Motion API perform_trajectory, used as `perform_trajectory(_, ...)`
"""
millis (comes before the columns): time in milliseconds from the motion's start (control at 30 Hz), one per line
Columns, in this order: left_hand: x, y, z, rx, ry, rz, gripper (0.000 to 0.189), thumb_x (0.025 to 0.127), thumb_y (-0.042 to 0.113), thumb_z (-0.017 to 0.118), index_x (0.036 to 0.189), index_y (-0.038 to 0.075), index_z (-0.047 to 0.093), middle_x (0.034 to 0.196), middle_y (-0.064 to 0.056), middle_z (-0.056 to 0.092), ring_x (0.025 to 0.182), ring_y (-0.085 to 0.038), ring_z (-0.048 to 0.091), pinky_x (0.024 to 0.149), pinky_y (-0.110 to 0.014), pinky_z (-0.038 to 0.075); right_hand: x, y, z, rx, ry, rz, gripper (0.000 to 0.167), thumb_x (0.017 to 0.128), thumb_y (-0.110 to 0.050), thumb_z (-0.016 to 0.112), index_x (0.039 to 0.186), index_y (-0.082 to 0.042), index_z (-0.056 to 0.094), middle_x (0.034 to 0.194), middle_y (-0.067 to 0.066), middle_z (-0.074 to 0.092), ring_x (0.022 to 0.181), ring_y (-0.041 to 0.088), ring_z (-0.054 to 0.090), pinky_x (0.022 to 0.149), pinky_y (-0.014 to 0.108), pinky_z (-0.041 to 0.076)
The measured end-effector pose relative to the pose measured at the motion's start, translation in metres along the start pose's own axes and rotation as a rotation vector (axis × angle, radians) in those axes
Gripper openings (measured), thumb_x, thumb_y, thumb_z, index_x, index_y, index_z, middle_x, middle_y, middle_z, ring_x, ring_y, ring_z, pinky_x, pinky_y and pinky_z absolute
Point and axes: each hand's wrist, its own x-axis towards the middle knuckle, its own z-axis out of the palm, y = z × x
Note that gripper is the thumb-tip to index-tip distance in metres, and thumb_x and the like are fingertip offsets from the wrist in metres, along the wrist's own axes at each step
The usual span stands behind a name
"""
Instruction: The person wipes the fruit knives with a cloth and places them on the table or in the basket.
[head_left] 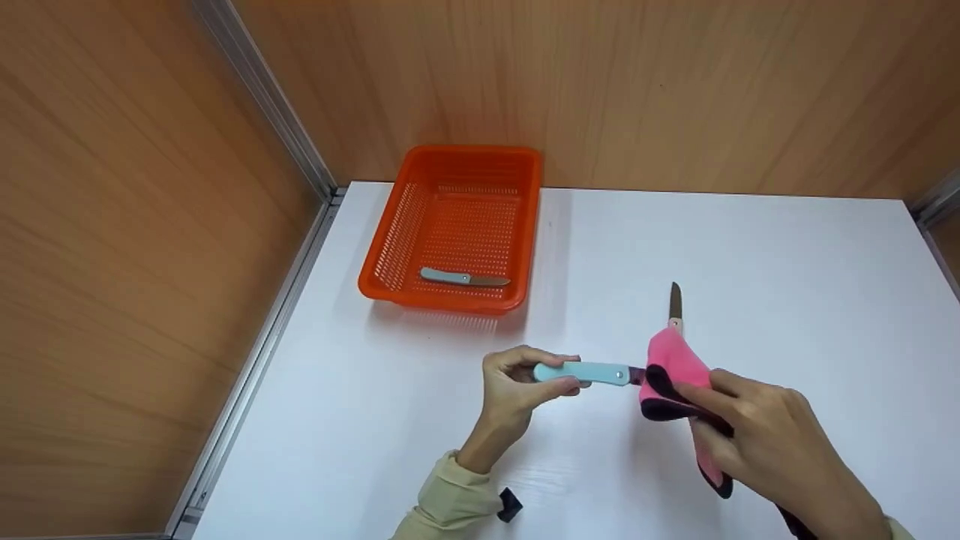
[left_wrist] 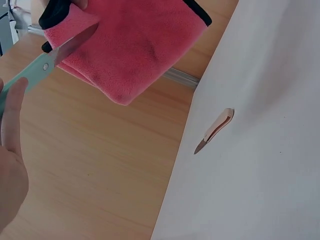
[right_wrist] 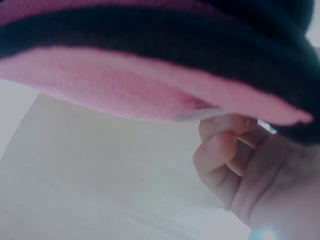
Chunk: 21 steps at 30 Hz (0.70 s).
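My left hand pinches the light blue handle of a folding knife between thumb and fingers. Its unfolded blade points right and meets a pink cloth with dark edging. The folded cloth is gripped in my right hand; in the head view it covers the blade's tip. Seen from the left wrist, the blade lies against the cloth's pink face. A second folding knife, pale pink-handled and open, lies on the table beyond the cloth, which partly hides it in the head view.
An orange perforated basket stands at the back left, with an open folding knife with a pale blue handle inside. A small black piece lies beside my left sleeve. Wooden panels border the white table.
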Motion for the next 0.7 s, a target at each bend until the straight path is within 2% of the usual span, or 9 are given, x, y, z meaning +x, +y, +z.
perform_trajectory(100,-0.001,0.001,0.0,0.011,0.005,0.012,0.03,0.073,-0.013,0.073,0.09,-0.028,0.053,0.094,-0.03,0.066,0.071,-0.039,0.069,0.061,-0.047,0.058,-0.002,0.003,-0.003,-0.007,-0.01,0.023,0.026,0.057,-0.002,0.066,0.079,-0.015,0.072,0.066,-0.015,0.038,0.052,-0.004,0.022,0.043,0.007,0.015)
perform_trajectory(367,-0.003,0.001,-0.003,0.011,0.033,0.035,0.024,0.075,-0.011,0.072,0.091,-0.022,0.058,0.094,-0.026,0.068,0.072,-0.034,0.07,0.062,-0.044,0.059,-0.008,0.01,-0.008,-0.039,-0.037,0.087,0.027,0.06,-0.002,0.062,0.08,-0.013,0.075,0.065,-0.017,0.03,0.051,-0.003,0.019,0.042,0.009,0.014)
perform_trajectory(500,-0.003,0.0,-0.005,0.031,0.056,0.025,0.023,0.076,-0.01,0.072,0.091,-0.02,0.058,0.093,-0.024,0.069,0.072,-0.033,0.07,0.061,-0.045,0.059,-0.013,0.014,-0.009,-0.054,-0.028,0.12,0.027,0.06,-0.004,0.061,0.081,-0.012,0.076,0.064,-0.017,0.028,0.051,-0.003,0.018,0.042,0.011,0.014)
perform_trajectory(700,-0.003,-0.002,-0.007,0.078,0.072,0.014,0.028,0.077,-0.007,0.073,0.092,-0.023,0.056,0.092,-0.026,0.068,0.071,-0.034,0.07,0.06,-0.047,0.058,-0.02,0.02,-0.009,-0.059,0.003,0.169,0.024,0.061,-0.005,0.064,0.081,-0.01,0.076,0.063,-0.017,0.028,0.05,-0.003,0.019,0.04,0.012,0.014)
